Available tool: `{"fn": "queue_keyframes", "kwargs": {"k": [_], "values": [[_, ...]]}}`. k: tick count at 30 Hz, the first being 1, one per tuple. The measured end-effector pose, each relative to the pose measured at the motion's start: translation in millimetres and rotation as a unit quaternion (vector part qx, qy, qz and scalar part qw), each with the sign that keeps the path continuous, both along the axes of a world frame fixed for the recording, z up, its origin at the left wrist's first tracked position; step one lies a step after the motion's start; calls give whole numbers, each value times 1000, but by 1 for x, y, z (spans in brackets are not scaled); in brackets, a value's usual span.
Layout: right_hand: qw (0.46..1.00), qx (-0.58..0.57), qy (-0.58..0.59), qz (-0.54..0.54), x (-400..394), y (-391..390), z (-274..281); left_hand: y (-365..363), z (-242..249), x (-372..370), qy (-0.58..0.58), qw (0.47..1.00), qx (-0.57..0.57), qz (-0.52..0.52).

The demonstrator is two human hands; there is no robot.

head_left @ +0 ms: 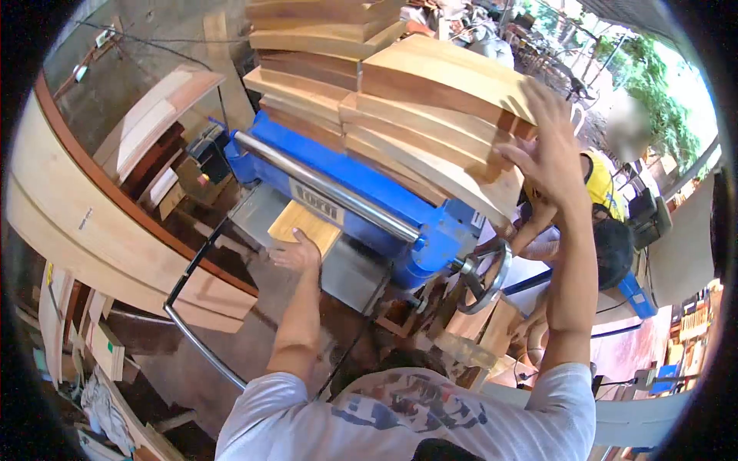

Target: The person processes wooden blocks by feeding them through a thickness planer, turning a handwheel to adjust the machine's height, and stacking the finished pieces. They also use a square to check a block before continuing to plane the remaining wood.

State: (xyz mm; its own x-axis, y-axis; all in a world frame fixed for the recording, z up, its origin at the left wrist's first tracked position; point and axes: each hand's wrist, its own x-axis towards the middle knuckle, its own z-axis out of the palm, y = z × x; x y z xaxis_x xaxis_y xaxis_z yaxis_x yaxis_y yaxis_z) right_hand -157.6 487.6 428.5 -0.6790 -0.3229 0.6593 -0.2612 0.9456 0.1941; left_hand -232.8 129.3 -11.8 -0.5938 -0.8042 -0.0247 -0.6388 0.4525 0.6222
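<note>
A light wooden board (290, 221) lies on the metal bed (350, 273) of a blue thickness planer (338, 180), its far end at the machine's opening. My left hand (298, 252) is at the near corner of this board, fingers stretched out and thumb apart. My right hand (550, 146) is raised at the right end of the stacked thick boards (453, 77) on top of the planer. Its fingers are spread and slightly blurred, with nothing in them.
A handwheel (488, 276) juts from the planer's right end. Beyond my right arm bends a person in a yellow top (603, 184). A bent metal bar (204, 349) and a large curved wooden panel (115, 223) stand on the left.
</note>
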Motion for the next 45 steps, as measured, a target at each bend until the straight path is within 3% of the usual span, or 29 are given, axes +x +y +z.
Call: {"fn": "queue_keyframes", "kwargs": {"k": [2,5,7,9,10,12,14,15,20,22,25,27,30,32,34,36,38,39,42,43,44,45], "values": [[996,33,-69,-46,-30,27,-6,-3,6,6,57,997,55,-18],[993,38,-110,-30,-45,45,-6,-14,11,39,119,974,189,-43],[988,48,-139,-46,-40,38,-3,-20,34,90,90,965,244,-33],[990,-75,-119,-34,-40,43,-4,-14,82,150,38,967,250,-38],[984,-136,-108,-30,-40,45,-3,-19,74,169,80,957,275,-36],[918,-344,-195,-38,-48,54,12,-28,47,198,170,929,326,-33],[769,-532,-345,-82,-83,86,-10,-45,1,216,194,929,316,1],[732,-589,-334,-75,-95,89,-26,-54,-14,225,205,928,311,19],[742,-626,-241,-14,-101,104,-32,-73,-11,260,223,926,304,-19],[681,-685,-258,-23,-71,75,-15,-75,10,263,230,921,315,-20],[567,-758,-319,59,-68,81,-28,-65,26,267,264,897,354,-35],[538,-777,-308,107,-59,86,-33,-66,27,262,295,871,390,-42],[514,-810,-238,152,6,43,-24,-47,97,262,304,815,492,-34],[487,-835,-202,158,25,38,-41,-40,119,257,315,771,544,-101],[518,-814,-169,201,68,1,-43,-49,132,252,332,717,592,-161],[484,-833,-142,228,87,3,-57,-66,145,243,359,648,634,-220],[494,-772,-264,300,117,-1,-61,-83,181,240,348,568,686,-293],[461,-768,-307,322,124,-9,-67,-88,195,242,339,525,708,-330],[541,-768,-280,199,136,-61,-114,-84,207,250,266,469,746,-391],[582,-695,-379,186,134,-61,-136,-91,181,267,210,572,721,-329],[623,-655,-405,139,133,-84,-150,-85,182,279,203,631,683,-306],[648,-621,-407,170,134,-105,-163,-78,195,290,207,709,624,-257]]}}
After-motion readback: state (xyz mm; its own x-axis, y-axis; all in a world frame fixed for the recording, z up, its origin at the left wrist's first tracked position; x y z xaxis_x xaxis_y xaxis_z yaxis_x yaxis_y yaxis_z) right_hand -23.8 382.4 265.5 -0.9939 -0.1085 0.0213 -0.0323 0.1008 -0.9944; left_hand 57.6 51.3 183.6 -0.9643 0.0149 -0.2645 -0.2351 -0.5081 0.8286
